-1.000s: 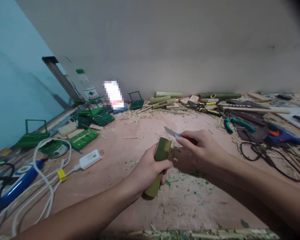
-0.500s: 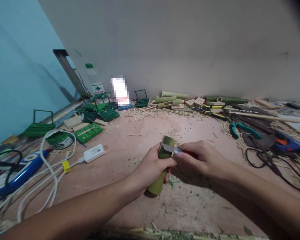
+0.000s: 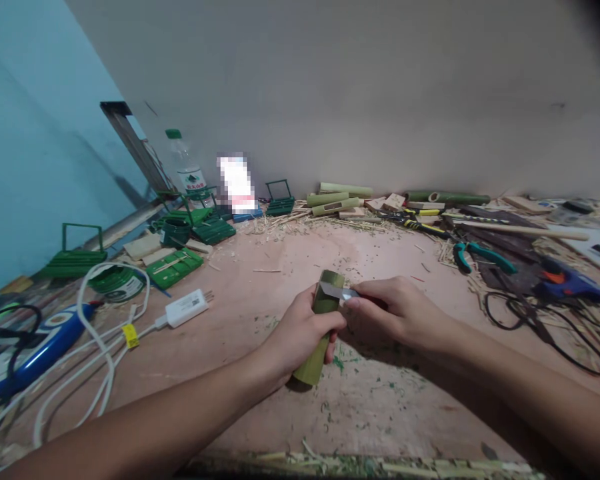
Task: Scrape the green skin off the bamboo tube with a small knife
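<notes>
A short green bamboo tube point(image 3: 312, 368) stands tilted over the worktop, its upper end leaning away from me. My left hand point(image 3: 305, 327) is wrapped round its middle, thumb across the front. My right hand point(image 3: 400, 310) grips a craft knife point(image 3: 341, 293) whose handle is mostly hidden by the fingers. The knife's blade lies across the upper part of the tube, against its surface, just above my left thumb. Green shavings point(image 3: 338, 363) are scattered on the wood below both hands.
At the left are a white charger point(image 3: 186, 307) with its cable and small green bamboo pieces point(image 3: 175, 267). A water bottle point(image 3: 190, 170) stands at the back. Cut bamboo tubes point(image 3: 335, 205) lie along the wall. Teal-handled pliers point(image 3: 485, 257) and a blue glue gun point(image 3: 575, 287) are at the right.
The whole view has shifted slightly. The blade stays against the upper tube, now a little nearer its left side. Both hands keep their holds.
</notes>
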{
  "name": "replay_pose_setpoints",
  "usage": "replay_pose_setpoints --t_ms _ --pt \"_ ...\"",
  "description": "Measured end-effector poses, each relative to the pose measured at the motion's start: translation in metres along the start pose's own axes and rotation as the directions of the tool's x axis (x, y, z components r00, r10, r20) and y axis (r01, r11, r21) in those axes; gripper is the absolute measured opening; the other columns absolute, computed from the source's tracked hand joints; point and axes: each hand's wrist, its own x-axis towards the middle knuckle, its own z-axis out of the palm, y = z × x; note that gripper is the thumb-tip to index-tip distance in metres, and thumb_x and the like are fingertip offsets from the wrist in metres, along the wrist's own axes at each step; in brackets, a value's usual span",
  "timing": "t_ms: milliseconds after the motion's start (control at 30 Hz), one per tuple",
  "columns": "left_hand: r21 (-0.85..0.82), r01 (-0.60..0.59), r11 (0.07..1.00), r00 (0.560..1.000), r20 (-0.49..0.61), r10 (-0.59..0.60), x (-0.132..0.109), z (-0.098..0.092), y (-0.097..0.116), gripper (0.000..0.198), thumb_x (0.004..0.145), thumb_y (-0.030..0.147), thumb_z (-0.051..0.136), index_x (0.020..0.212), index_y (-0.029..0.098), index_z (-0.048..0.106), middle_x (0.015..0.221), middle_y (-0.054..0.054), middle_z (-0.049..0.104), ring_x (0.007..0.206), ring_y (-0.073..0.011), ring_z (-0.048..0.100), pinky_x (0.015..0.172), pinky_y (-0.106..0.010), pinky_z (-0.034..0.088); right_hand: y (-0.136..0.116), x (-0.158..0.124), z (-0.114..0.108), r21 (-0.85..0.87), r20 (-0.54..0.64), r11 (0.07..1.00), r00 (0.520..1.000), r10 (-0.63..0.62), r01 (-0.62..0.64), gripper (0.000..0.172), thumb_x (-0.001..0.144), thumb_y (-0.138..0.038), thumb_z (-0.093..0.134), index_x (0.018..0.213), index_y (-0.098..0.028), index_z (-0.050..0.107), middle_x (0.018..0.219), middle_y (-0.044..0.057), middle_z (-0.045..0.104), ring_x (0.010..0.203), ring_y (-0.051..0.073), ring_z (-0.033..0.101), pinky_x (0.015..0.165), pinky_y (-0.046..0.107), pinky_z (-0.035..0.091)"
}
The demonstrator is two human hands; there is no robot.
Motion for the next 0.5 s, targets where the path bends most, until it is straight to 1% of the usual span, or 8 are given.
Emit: replay_pose_setpoints --t_ms 67,100,133,200,267,333,500 --pt "0.015 0.009 1.000 0.999 0.033 -0.009 -0.002 0.002 0.001 0.031 0.070 0.020 0.067 0.097 0.021 0.052 0.053 0.008 0.056 0.036 -0.0106 0.049 0.035 -0.020 0.041 0.007 0.004 -0.003 0.016 -0.084 0.994 0.991 0.107 -0.106 0.043 0.105 -0.047 0.050 0.076 -0.018 0.062 0.064 -0.002 0.053 0.059 0.013 0.046 0.059 0.027 0.034" --pt "0.024 0.015 1.000 0.998 0.056 -0.016 -0.004 0.004 0.002 0.032 0.070 0.019 0.067 0.098 0.022 0.052 0.053 0.009 0.055 0.035 -0.0106 0.049 0.035 -0.019 0.041 0.012 0.006 -0.005 0.033 -0.147 0.982 0.971 0.189 -0.186 0.045 0.103 -0.049 0.050 0.073 -0.018 0.061 0.063 -0.001 0.052 0.060 0.014 0.046 0.059 0.028 0.034" --pt "0.033 0.021 0.999 0.997 0.077 -0.023 -0.005 0.005 0.003 0.033 0.070 0.019 0.067 0.099 0.022 0.052 0.053 0.009 0.055 0.035 -0.0104 0.048 0.035 -0.019 0.040 0.016 0.008 -0.008 0.042 -0.200 0.971 0.950 0.239 -0.236 0.046 0.102 -0.050 0.050 0.071 -0.018 0.059 0.062 -0.001 0.050 0.060 0.015 0.044 0.058 0.028 0.033" --pt "0.044 0.027 0.999 0.993 0.109 -0.031 -0.006 0.007 0.003 0.033 0.070 0.018 0.067 0.099 0.022 0.051 0.053 0.010 0.055 0.034 -0.0099 0.047 0.035 -0.019 0.040 0.024 0.012 -0.014 0.046 -0.278 0.960 0.920 0.278 -0.276 0.048 0.101 -0.052 0.048 0.067 -0.019 0.053 0.061 -0.001 0.045 0.060 0.016 0.041 0.057 0.029 0.030" --pt "0.049 0.025 0.999 0.992 0.124 -0.031 -0.006 0.008 0.004 0.032 0.071 0.020 0.067 0.098 0.023 0.050 0.052 0.010 0.055 0.034 -0.0098 0.047 0.035 -0.019 0.041 0.026 0.014 -0.017 0.045 -0.315 0.960 0.908 0.278 -0.278 0.049 0.101 -0.053 0.047 0.065 -0.020 0.049 0.060 -0.001 0.040 0.060 0.016 0.038 0.056 0.030 0.028" --pt "0.055 0.016 0.998 0.991 0.129 -0.023 -0.006 0.007 0.004 0.031 0.071 0.021 0.068 0.096 0.023 0.049 0.052 0.010 0.054 0.034 -0.0097 0.048 0.035 -0.019 0.040 0.023 0.013 -0.017 0.045 -0.315 0.964 0.912 0.261 -0.260 0.049 0.100 -0.054 0.049 0.064 -0.021 0.048 0.060 -0.002 0.038 0.060 0.015 0.037 0.056 0.030 0.027" --pt "0.042 0.006 0.999 0.997 0.083 -0.010 -0.007 0.005 0.004 0.031 0.071 0.023 0.070 0.094 0.022 0.049 0.053 0.009 0.055 0.035 -0.0095 0.048 0.036 -0.019 0.040 0.010 0.007 -0.009 0.044 -0.276 0.978 0.939 0.208 -0.203 0.047 0.102 -0.052 0.049 0.067 -0.020 0.052 0.060 -0.002 0.043 0.060 0.015 0.039 0.056 0.028 0.030"
